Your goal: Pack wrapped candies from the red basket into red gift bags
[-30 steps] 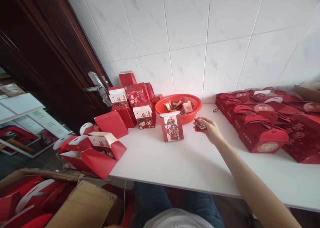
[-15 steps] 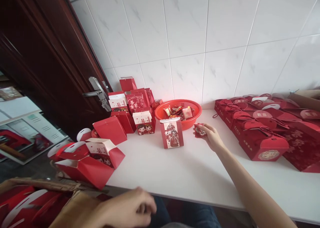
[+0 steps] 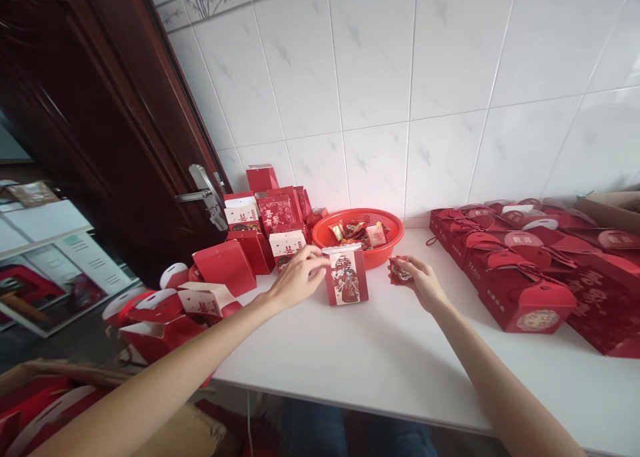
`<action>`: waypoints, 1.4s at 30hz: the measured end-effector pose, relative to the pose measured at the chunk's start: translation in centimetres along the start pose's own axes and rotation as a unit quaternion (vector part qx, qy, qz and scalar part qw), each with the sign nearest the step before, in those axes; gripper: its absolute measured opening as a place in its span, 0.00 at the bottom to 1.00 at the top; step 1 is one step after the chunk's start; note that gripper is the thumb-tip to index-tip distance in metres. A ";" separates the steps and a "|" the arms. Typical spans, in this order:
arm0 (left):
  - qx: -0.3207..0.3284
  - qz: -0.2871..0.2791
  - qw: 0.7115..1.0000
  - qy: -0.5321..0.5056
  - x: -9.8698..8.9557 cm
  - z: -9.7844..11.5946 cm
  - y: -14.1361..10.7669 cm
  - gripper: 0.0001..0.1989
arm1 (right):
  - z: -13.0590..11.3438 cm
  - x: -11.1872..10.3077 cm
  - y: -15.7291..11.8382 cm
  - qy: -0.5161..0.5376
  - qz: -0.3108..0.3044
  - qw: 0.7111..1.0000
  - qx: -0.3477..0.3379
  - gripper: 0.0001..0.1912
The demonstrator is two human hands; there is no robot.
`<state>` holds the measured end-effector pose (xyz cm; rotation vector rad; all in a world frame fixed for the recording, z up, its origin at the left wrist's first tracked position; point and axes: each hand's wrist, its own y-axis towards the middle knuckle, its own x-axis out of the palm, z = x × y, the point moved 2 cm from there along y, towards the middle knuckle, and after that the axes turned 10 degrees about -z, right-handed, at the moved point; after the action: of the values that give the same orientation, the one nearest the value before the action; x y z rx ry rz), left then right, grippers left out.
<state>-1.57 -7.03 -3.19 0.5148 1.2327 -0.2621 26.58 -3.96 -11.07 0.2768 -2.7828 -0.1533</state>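
A small red gift box (image 3: 347, 277) with a cartoon couple printed on its pale front stands upright on the white table. My left hand (image 3: 301, 277) is at its upper left edge, fingers reaching out and slightly apart; whether they touch the box I cannot tell. To the right of the box, my right hand (image 3: 423, 280) pinches a small red candy packet (image 3: 400, 270) with white print, held just above the tabletop. Behind the box is a red plastic basket (image 3: 395, 233) holding several wrapped candies (image 3: 376, 234).
Several red boxes (image 3: 225, 267) crowd the table's left side. Rows of tied red boxes (image 3: 530, 303) fill the right. A cardboard box (image 3: 195, 430) with red packaging is at lower left, near a dark door (image 3: 125, 110). Tiled wall (image 3: 375, 77) rises behind.
My left hand has risen from below the table's front edge to the gift box's upper left. My right hand keeps the candy packet in nearly the same place. The view has tilted slightly up.
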 end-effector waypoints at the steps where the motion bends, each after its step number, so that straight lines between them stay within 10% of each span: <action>1: -0.011 0.037 0.999 -0.009 0.1 -0.4 1.1 0.18 | 0.0 0.0 0.0 0.000 0.001 1.000 -0.003 0.28; 17: -0.119 0.144 0.894 -0.407 5.3 -1.9 6.3 0.15 | 0.2 -0.5 0.4 -0.017 0.011 1.000 -0.020 0.27; 35: -0.010 -0.160 0.807 -0.568 5.4 1.5 7.4 0.36 | -4.3 -1.1 1.2 0.041 0.016 0.992 -0.121 0.21; 42: 0.055 -0.223 0.799 -0.555 5.7 1.5 9.3 0.33 | -9.2 3.6 4.4 -0.167 -0.246 0.951 -0.080 0.16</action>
<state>5.76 0.72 -6.04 0.0802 0.1454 -0.8982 25.68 -1.12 -0.67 0.9825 -2.9414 -0.5934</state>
